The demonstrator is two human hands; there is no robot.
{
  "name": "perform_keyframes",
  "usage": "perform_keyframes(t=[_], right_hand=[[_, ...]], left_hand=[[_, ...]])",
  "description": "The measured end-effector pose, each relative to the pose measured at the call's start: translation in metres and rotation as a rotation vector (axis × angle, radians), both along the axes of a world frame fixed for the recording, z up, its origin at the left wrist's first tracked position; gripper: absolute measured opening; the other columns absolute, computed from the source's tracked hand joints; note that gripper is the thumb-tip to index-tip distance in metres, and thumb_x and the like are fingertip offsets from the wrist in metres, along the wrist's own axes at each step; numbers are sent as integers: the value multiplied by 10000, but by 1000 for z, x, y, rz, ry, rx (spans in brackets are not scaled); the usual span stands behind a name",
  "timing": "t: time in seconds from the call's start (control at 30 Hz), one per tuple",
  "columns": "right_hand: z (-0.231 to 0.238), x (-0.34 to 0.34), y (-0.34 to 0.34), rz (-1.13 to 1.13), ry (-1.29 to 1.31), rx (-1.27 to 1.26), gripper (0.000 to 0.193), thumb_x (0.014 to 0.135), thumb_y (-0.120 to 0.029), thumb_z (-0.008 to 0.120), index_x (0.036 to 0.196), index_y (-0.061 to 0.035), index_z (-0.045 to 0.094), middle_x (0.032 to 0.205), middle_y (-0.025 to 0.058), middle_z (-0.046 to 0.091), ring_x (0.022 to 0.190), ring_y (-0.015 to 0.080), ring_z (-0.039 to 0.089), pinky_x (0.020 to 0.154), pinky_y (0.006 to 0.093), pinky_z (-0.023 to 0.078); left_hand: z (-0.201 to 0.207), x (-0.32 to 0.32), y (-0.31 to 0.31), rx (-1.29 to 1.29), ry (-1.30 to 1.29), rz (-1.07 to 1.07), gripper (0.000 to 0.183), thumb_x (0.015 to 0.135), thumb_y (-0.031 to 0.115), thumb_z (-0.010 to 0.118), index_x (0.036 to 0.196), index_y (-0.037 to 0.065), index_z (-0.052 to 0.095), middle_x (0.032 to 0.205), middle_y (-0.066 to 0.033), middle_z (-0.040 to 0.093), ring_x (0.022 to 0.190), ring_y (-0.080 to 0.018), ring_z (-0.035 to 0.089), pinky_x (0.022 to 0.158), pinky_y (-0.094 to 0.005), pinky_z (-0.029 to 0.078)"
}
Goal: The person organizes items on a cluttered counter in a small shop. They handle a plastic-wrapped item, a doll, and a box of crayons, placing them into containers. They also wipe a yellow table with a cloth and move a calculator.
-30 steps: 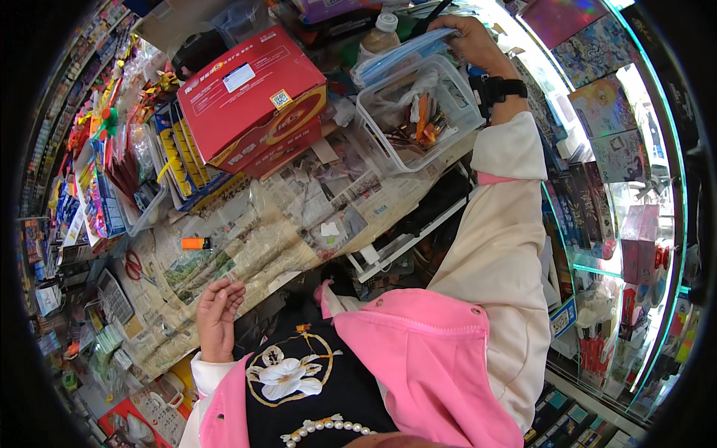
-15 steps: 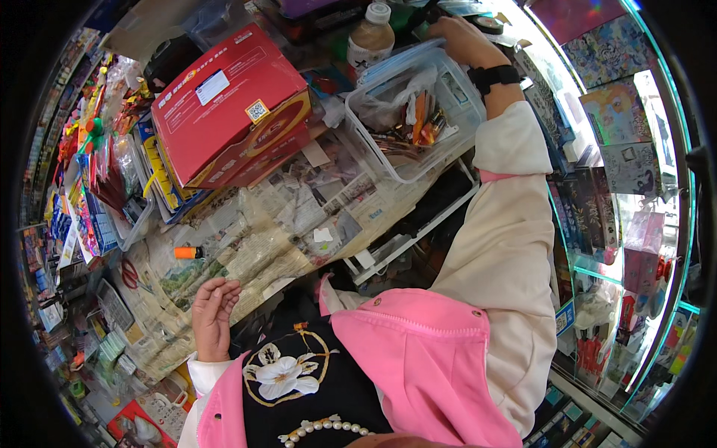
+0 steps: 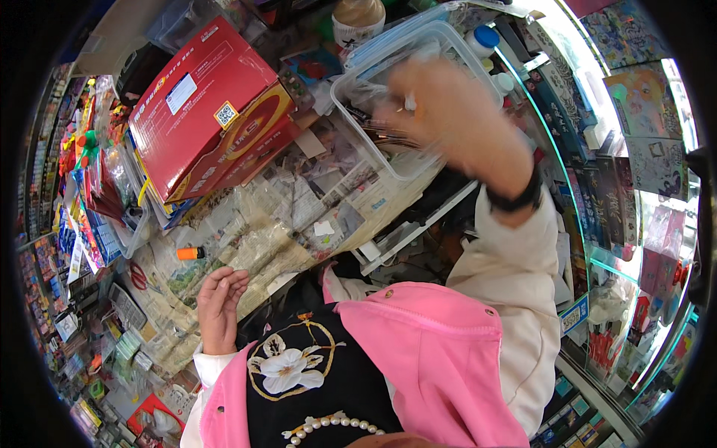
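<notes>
In the head view, the right hand [image 3: 441, 104] is blurred, raised over the clear plastic tub [image 3: 373, 75] at about one o'clock. It grasps a small white stick-like item [image 3: 410, 101] between finger and thumb; the item's long axis runs roughly twelve to six, upper end toward the tub's far wall, though blur hides its exact shape. A black band [image 3: 515, 200] circles the wrist above a cream sleeve.

The tub is rectangular, transparent and thin-walled with rounded corners, its long axis running from about seven to one o'clock. Dark small items lie inside, too blurred to tell. A clear lid [image 3: 407, 33] leans behind it.

The left hand [image 3: 218, 306] rests at about eight o'clock, released, fingers loosely curled, touching the worktop [image 3: 299, 209], which is covered with crinkled newspaper under clear film. An orange marker [image 3: 190, 253] lies just beyond the fingers at eleven o'clock, its long axis running nine to three, black end pointing to three.

A red cardboard box [image 3: 202, 104], glossy and tilted, sits at eleven o'clock. A white bottle with a blue cap [image 3: 484, 39] stands just beside the tub's far corner.
</notes>
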State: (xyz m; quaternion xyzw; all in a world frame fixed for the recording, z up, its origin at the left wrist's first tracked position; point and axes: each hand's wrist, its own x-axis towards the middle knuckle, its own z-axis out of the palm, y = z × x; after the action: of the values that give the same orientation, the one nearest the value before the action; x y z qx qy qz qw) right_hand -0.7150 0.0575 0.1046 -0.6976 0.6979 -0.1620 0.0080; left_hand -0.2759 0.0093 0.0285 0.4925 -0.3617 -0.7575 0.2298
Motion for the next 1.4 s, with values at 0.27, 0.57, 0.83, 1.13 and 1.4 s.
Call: perform_keyframes(t=[0.27, 0.57, 0.83, 1.13, 1.4], right_hand=[[-41, 45, 35, -69, 73, 159, 89, 728, -148, 631, 750, -79, 579, 779, 68, 599, 804, 252, 596, 720, 366, 462], [-41, 28, 38, -138, 34, 92, 159, 747, -124, 664, 806, -33, 547, 817, 110, 560, 822, 311, 553, 735, 417, 423], [-33, 90, 51, -114, -170, -339, 336, 630, -97, 738, 932, -42, 602, 886, 100, 577, 846, 274, 561, 729, 394, 434], [-102, 118, -23, -233, -401, -209, 584, 715, 3, 644, 1253, 68, 424, 1189, 237, 459, 1093, 408, 463, 922, 456, 411], [-134, 85, -95, -290, -131, -277, 656, 777, -92, 582, 1333, 150, 332, 1351, 312, 366, 1247, 445, 371, 1073, 440, 302]], left_hand=[[9, -40, -12, -79, -8, -172, 264, 953, 168, 546, 1143, -15, 544, 1072, -170, 661, 977, -209, 635, 893, -314, 471], [3, -46, -10, -51, -7, -204, 257, 949, 167, 548, 1132, -14, 552, 1063, -170, 664, 976, -209, 633, 883, -311, 467], [3, -34, -8, -49, -14, -158, 225, 952, 140, 534, 1122, -6, 561, 1057, -160, 669, 963, -197, 636, 868, -299, 469], [1, -27, -2, -38, -14, -155, 231, 955, 146, 535, 1126, -9, 556, 1069, -161, 665, 965, -197, 636, 869, -298, 470], [-3, -23, 0, -36, 9, -163, 234, 957, 153, 537, 1125, -9, 553, 1072, -162, 664, 965, -194, 636, 864, -293, 471]])
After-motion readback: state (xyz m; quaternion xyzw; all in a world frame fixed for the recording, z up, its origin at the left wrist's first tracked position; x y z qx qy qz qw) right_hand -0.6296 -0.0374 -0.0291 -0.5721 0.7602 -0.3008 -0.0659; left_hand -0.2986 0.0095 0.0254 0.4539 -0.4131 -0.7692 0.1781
